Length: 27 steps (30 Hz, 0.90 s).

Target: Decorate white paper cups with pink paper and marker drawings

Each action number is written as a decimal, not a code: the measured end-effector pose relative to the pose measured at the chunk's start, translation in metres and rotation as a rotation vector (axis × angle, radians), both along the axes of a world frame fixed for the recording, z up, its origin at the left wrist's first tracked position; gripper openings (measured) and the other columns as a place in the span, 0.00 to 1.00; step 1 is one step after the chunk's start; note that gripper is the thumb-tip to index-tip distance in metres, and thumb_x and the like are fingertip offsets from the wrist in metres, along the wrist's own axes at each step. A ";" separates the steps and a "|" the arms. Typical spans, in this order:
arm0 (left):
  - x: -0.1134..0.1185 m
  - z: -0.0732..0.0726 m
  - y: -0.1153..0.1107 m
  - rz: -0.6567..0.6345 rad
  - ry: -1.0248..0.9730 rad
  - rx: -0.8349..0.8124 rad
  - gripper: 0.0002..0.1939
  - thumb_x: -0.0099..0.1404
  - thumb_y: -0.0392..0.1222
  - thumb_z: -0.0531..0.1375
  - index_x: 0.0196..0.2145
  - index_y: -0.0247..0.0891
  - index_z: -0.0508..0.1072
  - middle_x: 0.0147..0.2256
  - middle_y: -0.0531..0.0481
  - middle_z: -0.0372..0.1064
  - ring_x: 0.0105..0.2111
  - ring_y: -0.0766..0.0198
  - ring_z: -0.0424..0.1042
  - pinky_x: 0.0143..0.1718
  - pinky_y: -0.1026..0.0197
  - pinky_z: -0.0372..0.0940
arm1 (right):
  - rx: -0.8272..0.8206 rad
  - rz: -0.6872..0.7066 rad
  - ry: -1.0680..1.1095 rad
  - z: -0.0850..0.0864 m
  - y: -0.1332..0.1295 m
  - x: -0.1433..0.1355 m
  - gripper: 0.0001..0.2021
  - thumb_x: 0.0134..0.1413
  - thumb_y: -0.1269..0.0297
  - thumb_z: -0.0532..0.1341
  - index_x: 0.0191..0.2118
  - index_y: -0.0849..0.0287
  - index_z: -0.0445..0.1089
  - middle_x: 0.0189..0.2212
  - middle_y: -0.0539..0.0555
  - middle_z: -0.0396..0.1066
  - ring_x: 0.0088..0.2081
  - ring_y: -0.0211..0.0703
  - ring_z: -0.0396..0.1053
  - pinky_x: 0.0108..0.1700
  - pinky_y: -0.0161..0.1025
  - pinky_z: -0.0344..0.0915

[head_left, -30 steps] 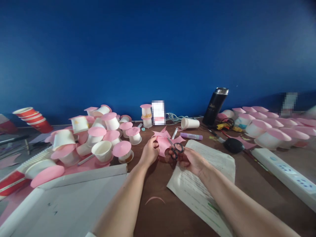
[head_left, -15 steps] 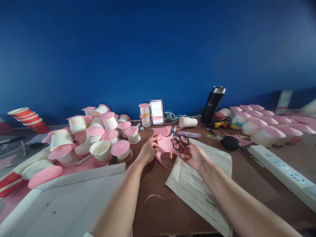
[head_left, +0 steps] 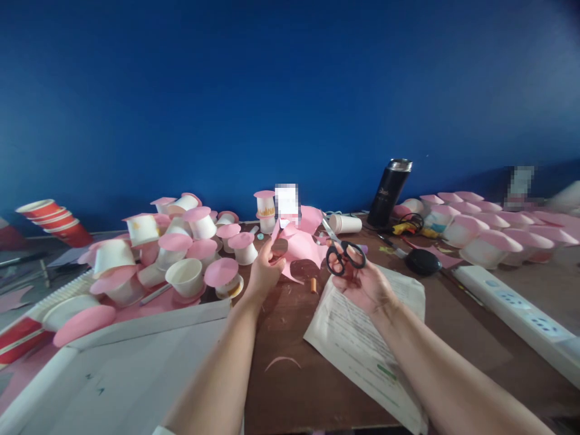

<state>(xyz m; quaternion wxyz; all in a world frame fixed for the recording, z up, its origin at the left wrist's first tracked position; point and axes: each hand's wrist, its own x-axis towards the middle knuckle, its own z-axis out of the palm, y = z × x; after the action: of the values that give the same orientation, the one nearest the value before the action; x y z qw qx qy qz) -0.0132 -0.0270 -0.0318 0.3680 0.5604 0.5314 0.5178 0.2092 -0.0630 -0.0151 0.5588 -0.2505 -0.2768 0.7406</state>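
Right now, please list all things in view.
Disc-topped paper cups: many, white and pink, both sides
Striped paper cups: one stack, red-white, far left
Lying paper cups: one stack, white, back
Metal-rimmed bottle: one, black, back right
Metal scissors: one, black-handled, centre
Cut paper: count unclear, pink, centre
Printed sheet: one, white, centre right
Small cylinder: one, orange, centre
Power strip: one, white, right
Cardboard: one, white, front left
Table: one, brown, below
Wall: one, blue, behind
Left hand: one, grip on paper
Right hand: one, grip on scissors

Looks like some kind of craft workspace, can't pin it down further. Brown table, pink-topped paper cups everywhere, scissors and paper scraps too.
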 end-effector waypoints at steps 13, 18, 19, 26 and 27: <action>-0.001 -0.005 0.008 0.117 -0.806 -0.242 0.10 0.56 0.35 0.68 0.35 0.38 0.72 0.30 0.53 0.70 0.31 0.68 0.71 0.37 0.64 0.71 | -0.027 -0.034 -0.021 -0.001 0.004 -0.001 0.07 0.54 0.62 0.68 0.36 0.56 0.72 0.30 0.49 0.75 0.25 0.32 0.66 0.17 0.26 0.50; 0.003 -0.007 0.005 -0.012 -0.854 -0.344 0.11 0.53 0.34 0.72 0.32 0.36 0.74 0.30 0.51 0.73 0.31 0.69 0.72 0.37 0.65 0.70 | -0.031 -0.011 -0.058 -0.003 0.003 -0.003 0.08 0.53 0.61 0.68 0.37 0.56 0.73 0.31 0.50 0.74 0.25 0.33 0.65 0.17 0.28 0.49; 0.004 -0.008 0.003 -0.044 -0.793 -0.379 0.12 0.50 0.35 0.73 0.31 0.35 0.75 0.29 0.51 0.73 0.29 0.69 0.72 0.34 0.65 0.69 | -0.036 -0.017 -0.065 -0.003 0.003 -0.003 0.08 0.53 0.60 0.68 0.37 0.56 0.73 0.32 0.50 0.74 0.26 0.33 0.65 0.18 0.28 0.49; 0.006 -0.007 -0.002 -0.108 -0.528 -0.443 0.13 0.44 0.37 0.74 0.28 0.31 0.78 0.25 0.49 0.71 0.24 0.71 0.66 0.23 0.68 0.58 | -0.026 0.013 -0.003 -0.004 0.002 -0.002 0.11 0.51 0.62 0.70 0.41 0.54 0.73 0.30 0.48 0.74 0.26 0.32 0.65 0.19 0.27 0.48; 0.005 -0.007 -0.001 -0.118 -0.567 -0.435 0.13 0.46 0.38 0.74 0.30 0.32 0.78 0.28 0.48 0.73 0.26 0.71 0.68 0.25 0.68 0.60 | -0.029 0.019 -0.002 -0.003 0.002 -0.002 0.11 0.51 0.63 0.70 0.41 0.54 0.73 0.30 0.49 0.74 0.26 0.32 0.65 0.19 0.27 0.48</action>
<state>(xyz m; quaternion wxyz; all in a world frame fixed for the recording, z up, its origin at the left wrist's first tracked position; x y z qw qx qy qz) -0.0081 -0.0284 -0.0390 0.6406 0.3329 0.4728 0.5052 0.2072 -0.0610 -0.0181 0.5477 -0.2569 -0.2689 0.7495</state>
